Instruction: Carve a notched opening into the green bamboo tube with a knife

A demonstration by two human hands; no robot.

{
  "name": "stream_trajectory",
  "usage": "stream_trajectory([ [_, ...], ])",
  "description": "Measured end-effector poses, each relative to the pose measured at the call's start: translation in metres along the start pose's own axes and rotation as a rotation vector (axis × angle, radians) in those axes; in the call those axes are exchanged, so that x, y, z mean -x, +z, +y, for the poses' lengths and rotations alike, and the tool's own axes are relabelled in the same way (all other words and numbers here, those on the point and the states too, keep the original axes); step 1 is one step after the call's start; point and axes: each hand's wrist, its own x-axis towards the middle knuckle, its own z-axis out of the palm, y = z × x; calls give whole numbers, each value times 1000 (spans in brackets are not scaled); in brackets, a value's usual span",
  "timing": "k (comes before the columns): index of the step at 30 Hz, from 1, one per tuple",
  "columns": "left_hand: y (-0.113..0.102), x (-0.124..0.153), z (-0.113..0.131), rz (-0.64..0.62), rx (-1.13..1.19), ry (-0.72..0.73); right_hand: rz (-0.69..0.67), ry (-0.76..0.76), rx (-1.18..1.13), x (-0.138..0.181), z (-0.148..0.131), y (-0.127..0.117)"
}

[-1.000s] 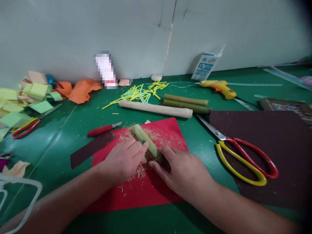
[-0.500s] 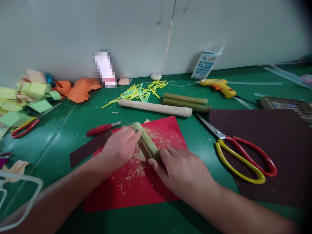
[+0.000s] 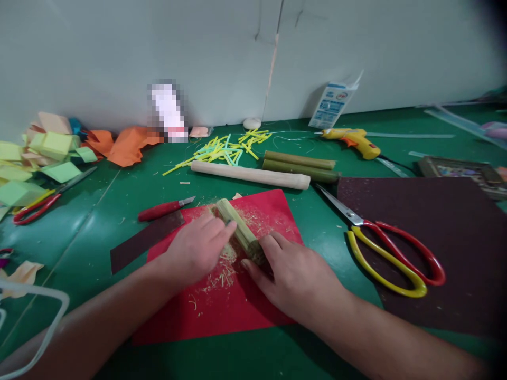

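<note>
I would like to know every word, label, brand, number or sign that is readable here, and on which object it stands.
None can be read with certainty.
White carton: blue print and an oval logo, too small and blurred.
Phone-like object: pixelated, unreadable.
Yellow glue gun: any marking is too small to tell.
Bamboo piece on the red sheet: no lettering visible.

The person's left forearm (image 3: 130, 301) and right forearm (image 3: 380, 327) are bare, and they slant inward to each other. The left hand (image 3: 198, 245) has its fingers curled under, the thumb pointing across — the right hand (image 3: 299, 269), back upward, is bent in a grip, its thumb nearer to the body.
</note>
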Motion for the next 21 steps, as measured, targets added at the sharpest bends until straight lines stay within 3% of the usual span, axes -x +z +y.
stream_trajectory([
  [3,1,0,-1,60,-16,-73,9,2,-5,1,0,0],
  [7,0,0,5,-13,-1,48,7,-2,-21,2,1,1],
  [12,1,-3,-1,73,13,-80,23,-1,-38,1,0,2],
  [21,1,-1,1,106,89,-42,42,-11,-57,2,1,2],
])
